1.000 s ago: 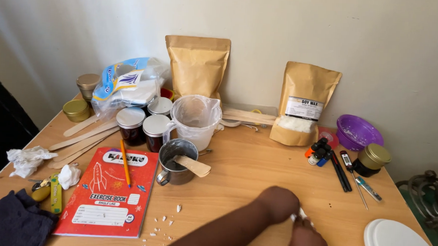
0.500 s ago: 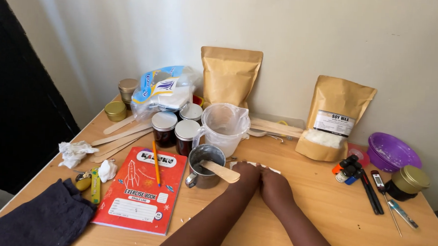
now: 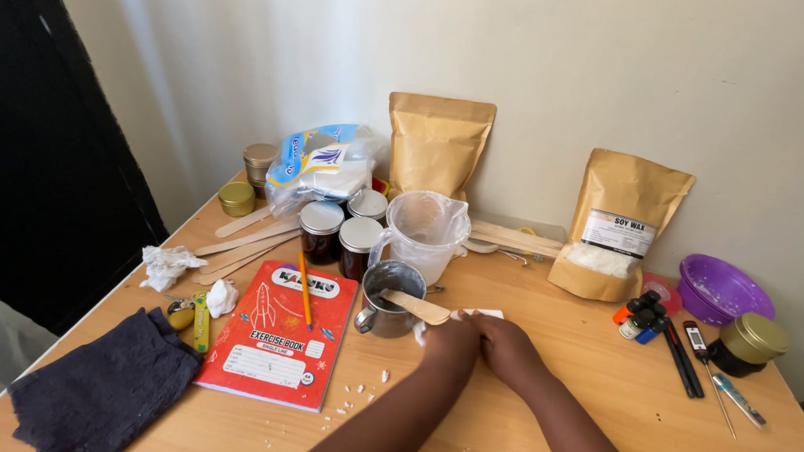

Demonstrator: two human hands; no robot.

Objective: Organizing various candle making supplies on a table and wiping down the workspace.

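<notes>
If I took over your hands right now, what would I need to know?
Left hand and right hand rest side by side on the wooden table, both pressing a white tissue. It is hard to tell how tightly they grip it. The metal mug with a wooden stick across it stands just left of them. White crumbs lie scattered on the table by the red notebook.

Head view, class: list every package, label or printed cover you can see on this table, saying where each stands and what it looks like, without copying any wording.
Plain brown paper pouch: upright against the wall, back centre, no label showing.
Labelled brown pouch: upright, back right, white label above a clear window.
Blue-and-white plastic pack: back left, crumpled, behind the jars.
Red exercise book: flat, front left, white rocket drawing, pencil lying on it.
</notes>
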